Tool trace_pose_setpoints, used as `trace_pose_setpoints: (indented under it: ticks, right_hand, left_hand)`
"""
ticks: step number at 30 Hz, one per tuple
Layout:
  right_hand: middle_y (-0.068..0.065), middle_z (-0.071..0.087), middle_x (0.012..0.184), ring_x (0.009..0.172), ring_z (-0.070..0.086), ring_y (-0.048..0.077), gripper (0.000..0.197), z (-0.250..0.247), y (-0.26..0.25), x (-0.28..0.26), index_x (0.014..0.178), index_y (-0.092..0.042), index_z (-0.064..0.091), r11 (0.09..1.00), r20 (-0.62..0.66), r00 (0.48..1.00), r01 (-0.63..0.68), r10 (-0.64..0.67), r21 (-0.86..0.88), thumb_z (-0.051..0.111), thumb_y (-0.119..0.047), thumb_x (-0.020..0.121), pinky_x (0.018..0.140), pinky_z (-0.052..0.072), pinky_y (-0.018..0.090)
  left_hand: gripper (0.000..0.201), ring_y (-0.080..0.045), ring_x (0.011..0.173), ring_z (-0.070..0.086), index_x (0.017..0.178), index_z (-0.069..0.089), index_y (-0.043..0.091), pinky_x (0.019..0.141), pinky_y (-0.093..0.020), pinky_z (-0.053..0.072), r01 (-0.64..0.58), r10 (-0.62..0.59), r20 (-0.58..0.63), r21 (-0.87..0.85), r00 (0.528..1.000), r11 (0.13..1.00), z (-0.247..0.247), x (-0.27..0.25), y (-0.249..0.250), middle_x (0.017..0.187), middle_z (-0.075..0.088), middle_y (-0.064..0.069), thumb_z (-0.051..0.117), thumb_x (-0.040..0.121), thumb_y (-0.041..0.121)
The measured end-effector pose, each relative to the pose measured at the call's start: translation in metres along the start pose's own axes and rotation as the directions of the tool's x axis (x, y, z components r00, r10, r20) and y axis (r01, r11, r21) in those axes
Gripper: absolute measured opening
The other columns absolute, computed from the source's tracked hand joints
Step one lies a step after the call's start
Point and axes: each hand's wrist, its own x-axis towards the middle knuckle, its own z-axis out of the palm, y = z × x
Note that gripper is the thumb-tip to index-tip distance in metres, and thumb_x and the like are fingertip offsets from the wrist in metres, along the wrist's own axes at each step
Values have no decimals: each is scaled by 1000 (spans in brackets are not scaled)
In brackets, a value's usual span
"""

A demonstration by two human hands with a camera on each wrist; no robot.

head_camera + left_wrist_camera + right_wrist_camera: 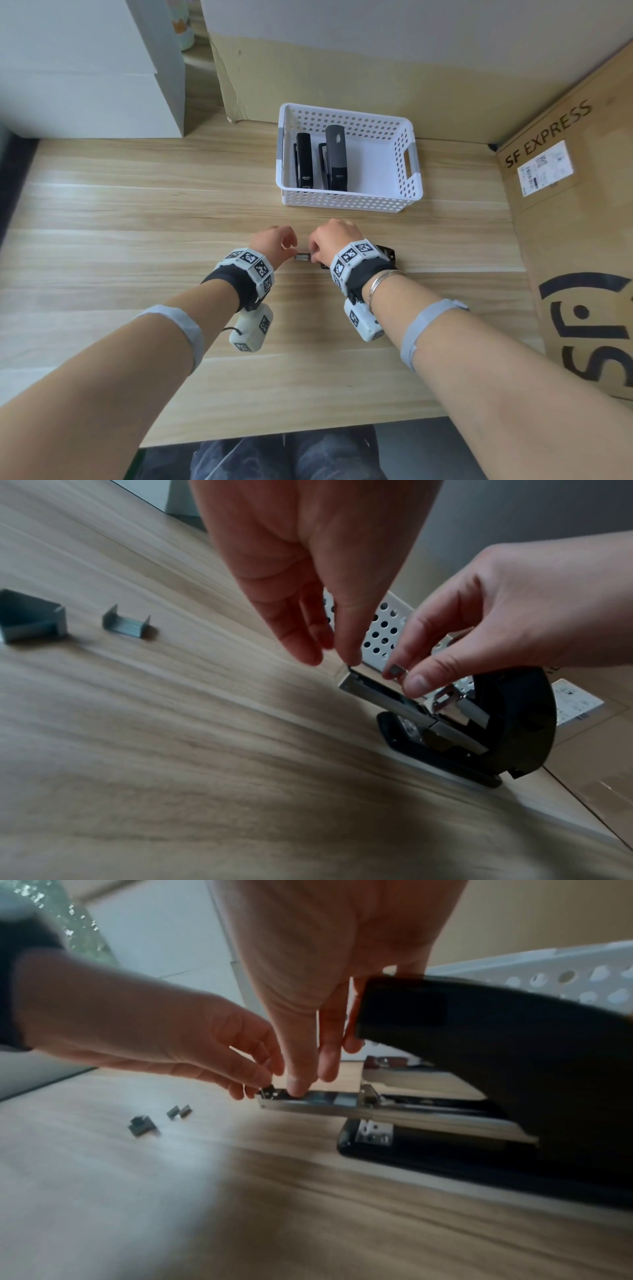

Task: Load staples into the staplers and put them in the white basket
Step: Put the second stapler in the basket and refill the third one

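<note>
Pale wood-grain counter [137, 212], smooth; perforated white plastic basket [409, 161]; matt black plastic stapler [514, 1042] with shiny metal magazine [308, 1110]; brown cardboard box [582, 240].

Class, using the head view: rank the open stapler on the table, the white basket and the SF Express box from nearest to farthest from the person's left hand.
From the left hand:
1. Open stapler, on the table just right of the hands.
2. White basket, beyond the hands, holding two staplers.
3. SF Express box, far right.
</note>
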Motion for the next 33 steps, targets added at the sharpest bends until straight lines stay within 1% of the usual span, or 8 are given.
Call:
trace_pose_setpoints:
  ticks: [2,4,12,19,23,27,31,33]
  right_hand:
    - [-1,68,110,125,46,19,14,5,-1,1,99,-27,71,999,5,1000,-7,8,-33,63,-30,89,105,30,37]
    - [0,68,110,124,46,19,15,9,-3,3,100,-26,71,998,6,1000,-9,10,-59,62,-30,90,105,29,38]
    - [0,66,111,119,47,19,21,14,-7,9,106,-22,70,991,-14,1000,5,-7,-137,56,-31,93,104,28,38]
    - [-1,66,110,117,48,19,27,12,-5,15,107,-23,69,992,56,998,-4,11,-128,66,-39,86,101,29,39]
    - [0,68,109,115,53,21,24,8,-4,23,105,-21,70,998,113,993,-33,39,-60,61,-37,90,101,30,41]
    - [1,67,108,110,56,21,23,10,-6,25,103,-21,69,996,102,993,-51,58,-68,60,-37,91,98,32,39]
    - [1,67,110,112,56,22,18,9,-5,24,105,-21,68,994,108,990,-80,88,-77,63,-24,88,98,31,39]
    - [0,67,110,112,55,22,19,6,-2,21,106,-22,68,990,140,983,-112,123,-81,63,-24,88,97,30,39]
  left_hand:
    - [21,-28,101,61,105,61,5,82,-31,46,20,-20,34,-15,999,1000,1,-1,-1,108,66,-11,58,87,16]
    - [21,-27,101,61,105,62,6,85,-31,47,34,-33,50,-21,998,999,2,0,-1,109,67,-10,57,88,17]
    - [20,-28,100,62,104,62,5,83,-32,47,38,-35,60,-39,998,999,4,0,-2,108,68,-12,58,88,16]
    - [21,-27,99,62,104,61,6,83,-31,47,37,-34,73,-44,997,998,3,1,-3,108,68,-11,59,87,17]
    - [20,-27,99,62,103,62,6,81,-30,46,40,-36,65,-61,997,997,4,2,-4,107,68,-11,60,86,17]
    - [20,-26,99,62,102,62,7,79,-29,45,41,-37,74,-54,997,998,4,4,-5,107,68,-10,60,86,18]
    - [20,-26,98,62,102,62,7,75,-27,43,41,-37,89,-43,995,998,4,5,-6,107,68,-9,61,86,19]
    - [20,-26,98,62,102,62,8,78,-30,46,43,-39,108,-34,993,998,1,5,-8,107,68,-8,61,86,21]
